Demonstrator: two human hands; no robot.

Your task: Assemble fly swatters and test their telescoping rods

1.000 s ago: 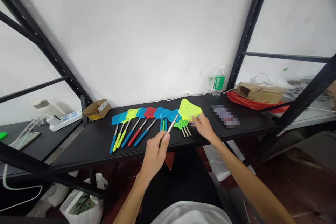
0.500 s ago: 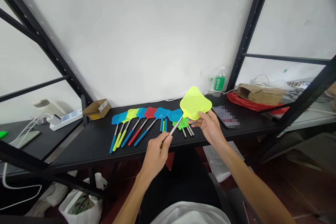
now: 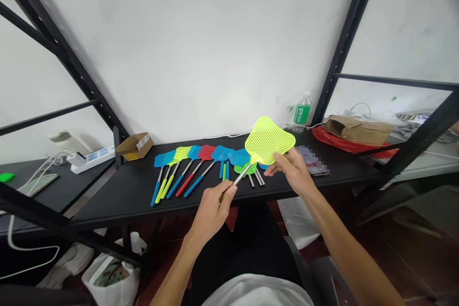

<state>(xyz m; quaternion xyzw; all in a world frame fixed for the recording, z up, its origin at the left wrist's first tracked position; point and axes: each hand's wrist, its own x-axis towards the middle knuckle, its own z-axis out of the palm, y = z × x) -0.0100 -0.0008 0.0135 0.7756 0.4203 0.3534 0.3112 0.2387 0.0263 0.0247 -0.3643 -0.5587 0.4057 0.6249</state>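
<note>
A yellow fly swatter (image 3: 268, 141) is held up above the black table by both of my hands. My left hand (image 3: 217, 203) is closed round its handle end, where the metal rod comes out. My right hand (image 3: 289, 169) pinches the lower right edge of the perforated head between thumb and fingers. On the table to the left lies a row of assembled swatters in blue, yellow and red, among them a red swatter (image 3: 206, 153). Behind the held one are loose blue and green heads, such as a green head (image 3: 245, 168), with metal rods (image 3: 258, 179) and handles (image 3: 224, 170) beside them.
An open cardboard box (image 3: 134, 147) stands at the table's left end. A water bottle (image 3: 302, 112) and a phone (image 3: 314, 161) are at the right. A black rack post (image 3: 346, 38) rises past the bottle. A white bag (image 3: 114, 282) sits on the floor.
The swatter's head and my right hand have shifted slightly to the right. My left hand keeps its grip on the handle end. The camera view has moved a little.
</note>
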